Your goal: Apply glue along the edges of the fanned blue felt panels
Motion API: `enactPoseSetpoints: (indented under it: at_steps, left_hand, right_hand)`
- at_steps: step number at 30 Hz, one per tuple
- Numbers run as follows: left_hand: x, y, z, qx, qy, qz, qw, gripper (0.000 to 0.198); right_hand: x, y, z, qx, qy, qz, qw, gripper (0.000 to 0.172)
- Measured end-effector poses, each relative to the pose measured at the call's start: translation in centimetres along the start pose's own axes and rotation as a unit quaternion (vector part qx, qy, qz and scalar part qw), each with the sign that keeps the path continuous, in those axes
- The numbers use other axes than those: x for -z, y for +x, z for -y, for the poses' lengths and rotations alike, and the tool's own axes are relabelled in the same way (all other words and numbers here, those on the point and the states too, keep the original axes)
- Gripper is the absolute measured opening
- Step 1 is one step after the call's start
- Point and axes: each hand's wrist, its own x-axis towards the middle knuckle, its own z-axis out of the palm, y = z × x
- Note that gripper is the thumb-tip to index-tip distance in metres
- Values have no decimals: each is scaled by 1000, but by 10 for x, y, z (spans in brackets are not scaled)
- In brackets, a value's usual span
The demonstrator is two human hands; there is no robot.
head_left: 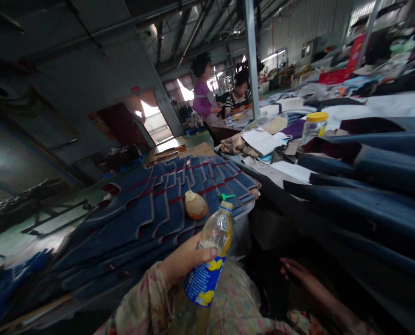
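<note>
Plastic bottle [210, 253] gripped in left hand [184, 263], tilted toward 1 o'clock, over lap. Right hand [299, 277] at 3 o'clock, empty, fingers loosely extended. Blue fabric stack [151, 214] at 11 o'clock; yellow-lidded jar [313, 126] far off at 1 o'clock.

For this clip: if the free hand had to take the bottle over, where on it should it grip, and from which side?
Best around the clear upper body of the bottle, below the cap, coming from the right. The left hand already wraps the labelled middle from the left, so the right side and top are bare. The bottle leans slightly right, toward the right hand, which lies open and low.
</note>
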Motion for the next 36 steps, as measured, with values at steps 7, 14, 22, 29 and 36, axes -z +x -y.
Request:
enactPoseSetpoints:
  at_steps: [7, 14, 22, 29, 36]
  left_hand:
    - [-28, 7, 64, 10, -103, 10, 995, 63]
    - [-36, 12, 89, -1, -138, 40, 990, 63]
    - [-34, 16, 102, 1, -143, 44, 989, 66]
    - [-37, 17, 104, -15, -151, 78, 985, 65]
    - [-35, 16, 104, -19, -146, 67, 987, 67]
  right_hand:
    - [-36, -20, 114, 125, 125, 99, 979, 36]
    - [-74, -27, 151, 163, 126, 220, 953, 31]
    - [-83, -27, 152, 188, 23, 251, 949, 33]
    - [-77, -40, 155, 269, -126, 269, 916, 41]
    - [-67, -35, 163, 266, -135, 225, 928, 45]
